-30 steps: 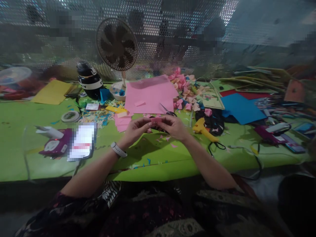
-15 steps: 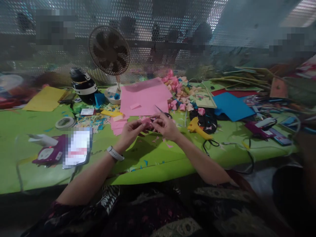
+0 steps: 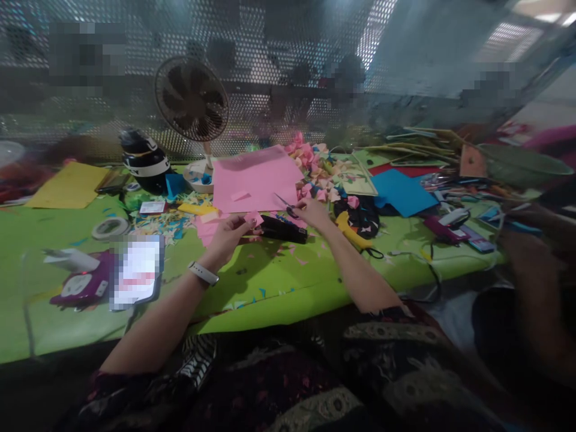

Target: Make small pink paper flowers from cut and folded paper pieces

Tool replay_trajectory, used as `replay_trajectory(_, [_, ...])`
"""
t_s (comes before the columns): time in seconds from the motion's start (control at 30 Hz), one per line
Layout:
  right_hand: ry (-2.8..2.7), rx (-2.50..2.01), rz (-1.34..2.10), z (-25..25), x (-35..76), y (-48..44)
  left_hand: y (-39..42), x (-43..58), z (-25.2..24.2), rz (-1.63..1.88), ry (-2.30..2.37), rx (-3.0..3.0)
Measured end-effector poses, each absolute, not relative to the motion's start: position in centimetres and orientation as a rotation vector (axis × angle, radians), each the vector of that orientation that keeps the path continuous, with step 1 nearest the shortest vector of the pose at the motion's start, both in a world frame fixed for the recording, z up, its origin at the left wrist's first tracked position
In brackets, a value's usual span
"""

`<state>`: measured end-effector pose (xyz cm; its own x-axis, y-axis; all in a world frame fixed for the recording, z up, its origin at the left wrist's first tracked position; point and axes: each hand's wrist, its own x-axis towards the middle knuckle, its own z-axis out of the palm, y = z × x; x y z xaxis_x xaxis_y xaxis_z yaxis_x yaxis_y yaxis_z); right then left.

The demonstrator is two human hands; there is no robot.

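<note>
My left hand (image 3: 227,239), with a white band on its wrist, pinches a small folded pink paper piece (image 3: 254,218) between thumb and fingers. My right hand (image 3: 316,216) has its fingers closed at the handles of the scissors (image 3: 288,207), whose blades point up and left over the pink sheet. Below and between the hands lies a long black object (image 3: 284,230), stapler-like in shape. Small pink paper pieces (image 3: 204,228) lie left of my left hand. Behind both hands rests a large pink sheet (image 3: 256,174).
A heap of folded paper pieces (image 3: 310,159) stands behind the sheet's right edge. Right of my hand lies a yellow glue gun (image 3: 352,233). A fan (image 3: 192,102), a black bottle (image 3: 146,165), a tape roll (image 3: 110,228) and a phone (image 3: 138,270) are leftward. A person's arm (image 3: 526,264) shows at right.
My hands have moved apart. The left keeps the pink paper piece; the right has gone to the scissors' handles. The black object now shows between them. The view has shifted slightly right.
</note>
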<state>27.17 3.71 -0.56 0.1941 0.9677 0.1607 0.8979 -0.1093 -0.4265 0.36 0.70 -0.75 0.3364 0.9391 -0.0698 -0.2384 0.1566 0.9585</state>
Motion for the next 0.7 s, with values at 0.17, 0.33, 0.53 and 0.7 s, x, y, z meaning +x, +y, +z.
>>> replay_trajectory(0.17, [-1.975,-2.321,0.119,0.8,26.2,4.2,0.8,0.3,-0.6,1.029,0.827,1.065])
replay_trajectory(0.33, [-2.057,-2.416,0.223,2.0,25.5,5.5,0.9,0.2,-0.5,1.001,0.861,1.072])
replay_trajectory(0.53, [-2.132,-2.403,0.368,2.5,26.3,7.6,1.1,0.1,-0.6,0.976,0.845,1.073])
replay_trajectory(0.7, [-2.105,-2.33,0.451,2.6,27.1,8.1,1.2,0.1,-1.1,0.979,0.814,1.078])
